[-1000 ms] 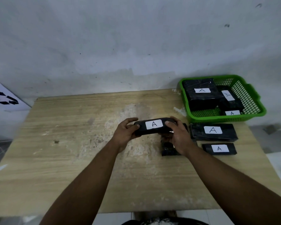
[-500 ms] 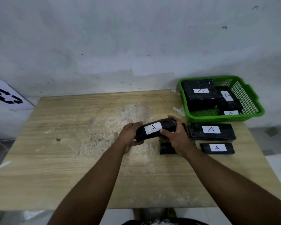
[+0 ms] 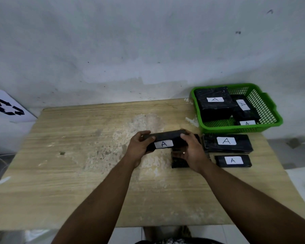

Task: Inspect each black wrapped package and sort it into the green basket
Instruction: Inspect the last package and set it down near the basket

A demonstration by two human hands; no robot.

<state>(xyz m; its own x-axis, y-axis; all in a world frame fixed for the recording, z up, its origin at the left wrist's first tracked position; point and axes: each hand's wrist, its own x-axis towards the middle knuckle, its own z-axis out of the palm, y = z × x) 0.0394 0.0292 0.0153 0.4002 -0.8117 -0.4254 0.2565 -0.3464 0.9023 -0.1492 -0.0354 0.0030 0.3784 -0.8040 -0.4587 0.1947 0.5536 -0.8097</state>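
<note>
Compared with the frame 0.5 s earlier, your held package (image 3: 165, 139) has levelled out from its tilt and rolled toward you, so its white "A" label (image 3: 163, 144) now sits on the near face rather than on top.

1. Your left hand (image 3: 139, 147) grips the package's left end, thumb on top and fingers curled underneath.
2. Your right hand (image 3: 192, 150) grips the right end, fingers wrapped over the top edge.
3. You hold the package clear of the wooden table (image 3: 77, 173), above the pale worn patch near its centre.

Remaining stock on the table, to your right:
- 1 long package (image 3: 227, 143) with an "A" label lies just in front of the green basket (image 3: 269, 110).
- 1 smaller package (image 3: 233, 161), also labelled "A", lies just nearer to you than the long one.
- 1 dark package (image 3: 179, 162) lies partly hidden under your right hand; you cannot tell whether it carries a label.

The green basket stands at the far right corner of the table. It holds 3 labelled packages: a large block (image 3: 214, 104) at the left, a second (image 3: 243, 106) leaning beside it, and a third (image 3: 246, 122) at the near wall with only its label edge showing.

A white panel with a black recycling symbol (image 3: 8, 107) stands beyond the table's left edge.
</note>
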